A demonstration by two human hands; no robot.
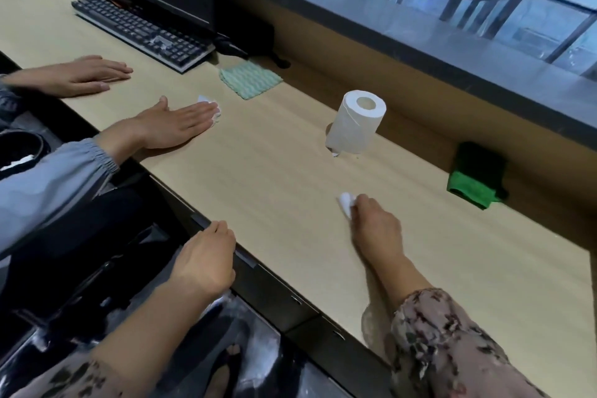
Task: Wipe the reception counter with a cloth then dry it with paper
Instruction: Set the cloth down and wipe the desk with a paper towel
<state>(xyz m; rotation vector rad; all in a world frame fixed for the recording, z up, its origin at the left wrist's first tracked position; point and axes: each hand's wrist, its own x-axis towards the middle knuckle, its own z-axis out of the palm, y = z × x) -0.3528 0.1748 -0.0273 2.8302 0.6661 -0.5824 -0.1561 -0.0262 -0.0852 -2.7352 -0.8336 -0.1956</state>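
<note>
Pinching a crumpled paper wad onto the pale wood counter, the right hand curls round it. A paper roll stands ahead, a grey ledge beyond. The left hand rests loosely curled at the counter's edge. Far left, a dark bin seemingly holds white scraps.

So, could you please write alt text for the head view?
The wearer's right hand presses a wad of paper on the wooden counter, while the left hand rests on its edge. A second person's hand presses white paper near a pale green cloth; a paper roll stands mid-counter.
</note>
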